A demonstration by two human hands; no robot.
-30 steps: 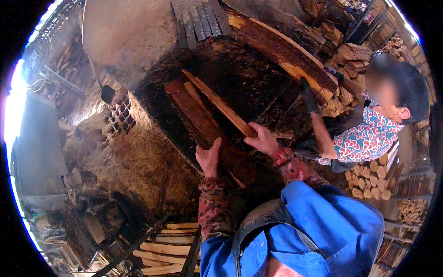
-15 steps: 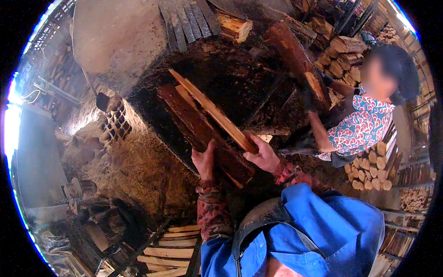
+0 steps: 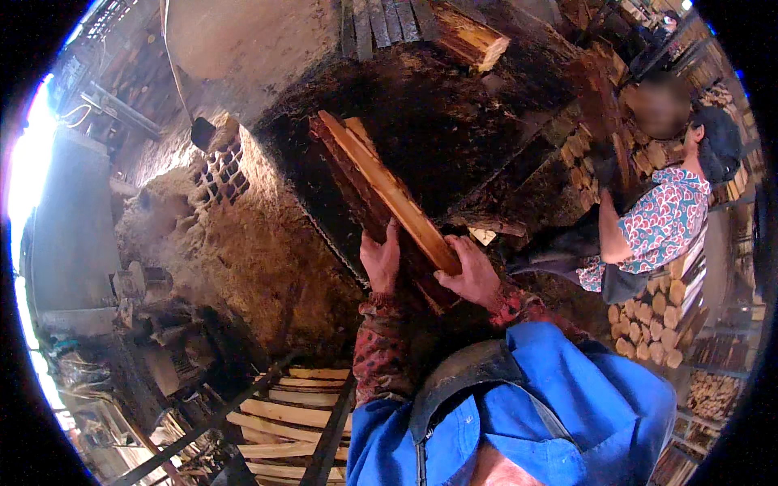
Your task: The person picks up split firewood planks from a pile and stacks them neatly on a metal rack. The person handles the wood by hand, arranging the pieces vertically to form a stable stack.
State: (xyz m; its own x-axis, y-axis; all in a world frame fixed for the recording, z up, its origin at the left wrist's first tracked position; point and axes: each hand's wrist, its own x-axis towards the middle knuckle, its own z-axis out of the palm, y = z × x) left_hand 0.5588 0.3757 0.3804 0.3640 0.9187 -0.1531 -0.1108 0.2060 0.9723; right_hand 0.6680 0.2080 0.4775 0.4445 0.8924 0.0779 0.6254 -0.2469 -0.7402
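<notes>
Split plank (image 3: 391,194) is the piece in hand, seen in the head view slanting from the upper left down to the right hand (image 3: 472,274), which grips its near end with the thumb along the side. The left hand (image 3: 381,261) is closed around the edge of a dark bark slab (image 3: 347,178), thumb raised on its face. The plank lies along the slab, overlapping it, and a second pale piece (image 3: 358,132) shows just behind the plank's far end. Whether the far ends rest on the blackened surface (image 3: 421,105) beneath or hang above it, I cannot tell.

By my judgement the handling is partway: plank and slab are brought together in the hands, while letting go of either is not yet done. A thick wood chunk (image 3: 466,36) lies unheld near the top edge, beside grey strips (image 3: 381,24), and a small pale offcut (image 3: 484,235) sits past the right hand. At lower left, pale boards (image 3: 279,413) lie in a row, out of the hands' reach for now. On the right, a co-worker (image 3: 664,215) stands near stacked logs (image 3: 652,320); what their hands grip is too blurred to say.
</notes>
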